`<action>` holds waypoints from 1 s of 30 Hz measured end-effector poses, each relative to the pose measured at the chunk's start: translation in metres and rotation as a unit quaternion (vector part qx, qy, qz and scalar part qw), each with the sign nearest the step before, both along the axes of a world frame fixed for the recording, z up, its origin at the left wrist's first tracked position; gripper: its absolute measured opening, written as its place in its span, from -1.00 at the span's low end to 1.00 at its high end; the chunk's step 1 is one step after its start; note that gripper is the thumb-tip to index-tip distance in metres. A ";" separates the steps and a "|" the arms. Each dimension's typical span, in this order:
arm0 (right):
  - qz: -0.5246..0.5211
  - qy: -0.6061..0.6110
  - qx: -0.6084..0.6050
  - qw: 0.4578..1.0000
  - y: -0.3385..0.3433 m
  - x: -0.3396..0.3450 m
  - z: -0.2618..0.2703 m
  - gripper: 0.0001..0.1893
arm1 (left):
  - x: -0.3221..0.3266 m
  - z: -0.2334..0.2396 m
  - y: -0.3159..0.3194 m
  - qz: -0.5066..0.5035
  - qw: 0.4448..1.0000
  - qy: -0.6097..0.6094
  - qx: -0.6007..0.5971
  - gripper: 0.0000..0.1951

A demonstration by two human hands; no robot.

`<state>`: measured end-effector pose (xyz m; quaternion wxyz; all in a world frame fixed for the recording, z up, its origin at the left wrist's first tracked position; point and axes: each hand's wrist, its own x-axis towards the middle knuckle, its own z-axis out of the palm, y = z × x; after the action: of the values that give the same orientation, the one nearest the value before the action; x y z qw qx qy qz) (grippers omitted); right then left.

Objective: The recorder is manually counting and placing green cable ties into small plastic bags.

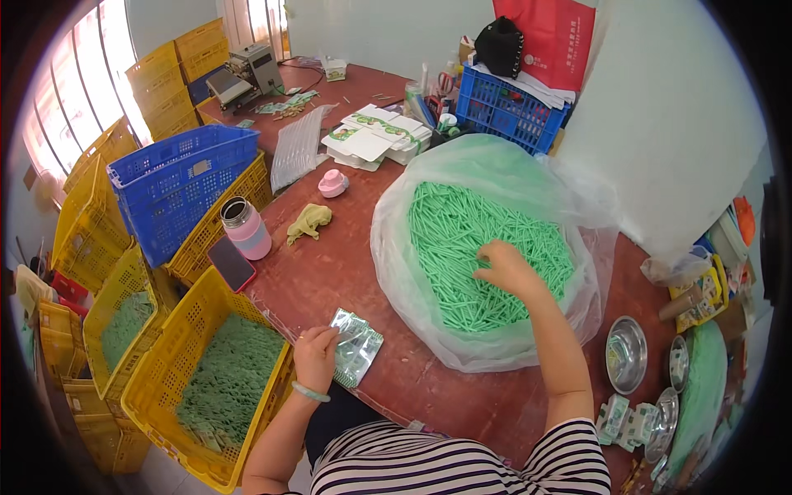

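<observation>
A large translucent plastic bag [396,272] stands wide open on the red table [427,396], full of thin green sticks [464,229]. Over the sticks reaches my right hand [504,266], fingers curled; whether it pinches a stick cannot be told. At the table's near left edge, my left hand [317,356] has its fingers closed at the left side of a shiny green-patterned packet [359,348], which lies on the table. A yellow crate [148,383] left of that hand holds a heap of small green packets [232,371].
A pink thermos [247,232], a phone [232,264], a pink lid [333,184] and a crumpled yellowish glove [309,223] lie near the left edge. White boxes [377,136] and a blue basket [513,111] stand behind. Steel bowls [626,356] sit at right; a blue crate [179,185] stands left.
</observation>
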<state>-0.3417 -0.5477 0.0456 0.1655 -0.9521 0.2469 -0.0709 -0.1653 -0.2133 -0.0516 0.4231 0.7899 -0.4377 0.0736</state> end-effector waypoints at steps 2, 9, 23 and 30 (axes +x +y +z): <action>0.008 -0.021 -0.023 0.999 0.004 0.002 -0.006 -0.70 | -0.003 0.008 0.002 0.014 0.996 0.037 -0.077 -0.88; 0.019 -0.014 -0.072 0.997 0.012 0.014 -0.014 -0.75 | -0.005 0.033 0.007 -0.109 0.734 0.631 -0.228 -0.92; 0.031 -0.027 -0.058 0.998 0.014 0.020 -0.016 -0.82 | -0.041 0.037 -0.037 -0.222 0.649 0.700 -0.198 -0.89; 0.026 -0.039 -0.026 0.999 0.000 0.020 -0.020 -0.82 | -0.055 0.052 -0.052 -0.178 0.803 0.554 -0.130 -0.96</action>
<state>-0.3212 -0.5473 0.0259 0.1518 -0.9588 0.2134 -0.1098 -0.2205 -0.2651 0.0006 0.6977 0.5422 -0.2477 -0.3973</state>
